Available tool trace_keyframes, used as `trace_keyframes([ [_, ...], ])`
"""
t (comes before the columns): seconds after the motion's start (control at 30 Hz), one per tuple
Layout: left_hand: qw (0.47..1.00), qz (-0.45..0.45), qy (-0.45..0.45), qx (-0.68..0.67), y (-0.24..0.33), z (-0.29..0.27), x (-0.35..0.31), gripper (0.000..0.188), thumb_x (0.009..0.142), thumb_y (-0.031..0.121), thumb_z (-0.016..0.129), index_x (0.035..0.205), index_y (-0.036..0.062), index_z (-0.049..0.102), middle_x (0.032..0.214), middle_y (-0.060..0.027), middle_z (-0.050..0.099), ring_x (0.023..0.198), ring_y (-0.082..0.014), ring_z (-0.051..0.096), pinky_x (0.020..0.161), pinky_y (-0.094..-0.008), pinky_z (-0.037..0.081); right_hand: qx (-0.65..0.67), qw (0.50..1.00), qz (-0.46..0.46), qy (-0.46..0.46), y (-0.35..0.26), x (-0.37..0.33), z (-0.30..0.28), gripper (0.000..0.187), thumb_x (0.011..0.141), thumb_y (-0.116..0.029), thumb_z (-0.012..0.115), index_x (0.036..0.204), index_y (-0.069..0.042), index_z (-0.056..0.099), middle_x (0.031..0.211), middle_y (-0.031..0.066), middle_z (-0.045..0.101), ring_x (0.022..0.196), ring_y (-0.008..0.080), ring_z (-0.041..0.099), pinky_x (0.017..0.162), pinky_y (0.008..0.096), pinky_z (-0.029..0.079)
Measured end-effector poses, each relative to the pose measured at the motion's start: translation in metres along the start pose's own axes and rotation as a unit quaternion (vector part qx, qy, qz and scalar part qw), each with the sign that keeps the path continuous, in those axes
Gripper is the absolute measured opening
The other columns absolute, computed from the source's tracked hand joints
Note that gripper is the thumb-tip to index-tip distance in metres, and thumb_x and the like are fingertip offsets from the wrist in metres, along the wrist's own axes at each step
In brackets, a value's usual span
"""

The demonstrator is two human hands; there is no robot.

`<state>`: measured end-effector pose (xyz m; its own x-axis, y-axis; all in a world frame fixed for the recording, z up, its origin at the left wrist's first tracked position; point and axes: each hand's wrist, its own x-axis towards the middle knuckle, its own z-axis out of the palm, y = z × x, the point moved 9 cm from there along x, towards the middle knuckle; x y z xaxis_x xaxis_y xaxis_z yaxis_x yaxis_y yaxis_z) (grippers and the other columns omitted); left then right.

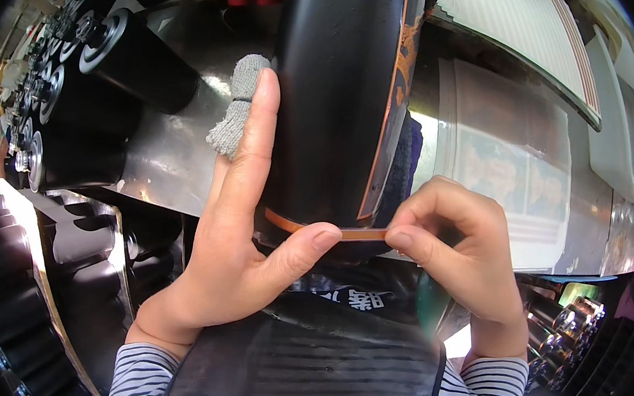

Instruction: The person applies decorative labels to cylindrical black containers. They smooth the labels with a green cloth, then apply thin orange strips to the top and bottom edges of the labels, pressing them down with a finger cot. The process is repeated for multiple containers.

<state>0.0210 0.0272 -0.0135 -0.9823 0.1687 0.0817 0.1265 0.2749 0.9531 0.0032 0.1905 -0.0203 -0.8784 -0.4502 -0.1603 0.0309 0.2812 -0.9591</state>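
Note:
A black cylinder (332, 98) lies lengthwise before me, pointing away. A narrow orange-brown strip (287, 221) curves around its near end, and a patterned orange band (397, 98) runs along its right side. My left hand (240, 220) rests at the cylinder's left with the index finger stretched out and the thumb on the strip. Grey knit cloth (238, 107), tied with a dark band, covers another finger of that hand. My right hand (456, 249) pinches the strip's right end between thumb and index finger.
Several black rollers (133, 60) with metal shaft ends are stacked at the left. Dark blue cloth (408, 154) lies beneath the cylinder. Clear-covered printed sheets (510, 150) lie on the metal table (164, 169) at right. A white striped panel (523, 34) stands farther back.

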Motion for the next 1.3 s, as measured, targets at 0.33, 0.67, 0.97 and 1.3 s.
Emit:
trace_keyframes([
  [0.33, 0.929, 0.145, 0.025, 0.341, 0.010, -0.006, -0.058, 0.041, 0.089, 0.017, 0.059, 0.129, 0.0086, 0.055, 0.126, -0.0251, 0.053, 0.132, -0.0371, 0.037, 0.106, -0.0644, 0.014, 0.053, 0.999, 0.004, 0.004, 0.013, 0.008, 0.003, 0.011, 0.080, -0.009, 0.071, 0.084, 0.000, 0.066, 0.073, 0.0022, 0.058, 0.061, 0.0058, 0.051, 0.056, 0.0199, 0.040],
  [0.67, 0.958, 0.109, 0.025, 0.262, 0.020, -0.002, -0.057, 0.043, 0.085, 0.003, 0.059, 0.126, 0.0152, 0.058, 0.125, -0.0180, 0.055, 0.130, -0.0399, 0.038, 0.104, -0.0678, 0.006, 0.043, 0.999, 0.001, 0.024, 0.012, 0.008, 0.003, 0.009, 0.078, -0.007, 0.073, 0.080, 0.000, 0.068, 0.073, 0.0018, 0.060, 0.060, 0.0045, 0.051, 0.056, 0.0184, 0.040],
  [0.97, 0.935, 0.107, 0.080, 0.328, 0.017, -0.006, -0.062, 0.042, 0.084, 0.007, 0.058, 0.124, 0.0188, 0.059, 0.127, -0.0137, 0.051, 0.133, -0.0388, 0.032, 0.106, -0.0660, 0.005, 0.054, 0.998, 0.006, 0.015, 0.012, 0.009, 0.005, 0.009, 0.080, -0.007, 0.071, 0.081, 0.001, 0.067, 0.074, 0.0022, 0.060, 0.061, 0.0045, 0.052, 0.056, 0.0184, 0.040],
  [1.3, 0.817, 0.263, 0.034, 0.512, 0.044, 0.038, -0.032, 0.065, 0.069, 0.022, 0.077, 0.130, 0.0210, 0.055, 0.123, -0.0082, 0.052, 0.127, -0.0310, 0.032, 0.110, -0.0625, 0.006, 0.066, 0.998, -0.020, 0.009, 0.013, 0.002, 0.004, 0.013, 0.089, -0.010, 0.060, 0.091, 0.001, 0.065, 0.078, 0.0064, 0.058, 0.068, 0.0105, 0.056, 0.060, 0.0231, 0.045],
])
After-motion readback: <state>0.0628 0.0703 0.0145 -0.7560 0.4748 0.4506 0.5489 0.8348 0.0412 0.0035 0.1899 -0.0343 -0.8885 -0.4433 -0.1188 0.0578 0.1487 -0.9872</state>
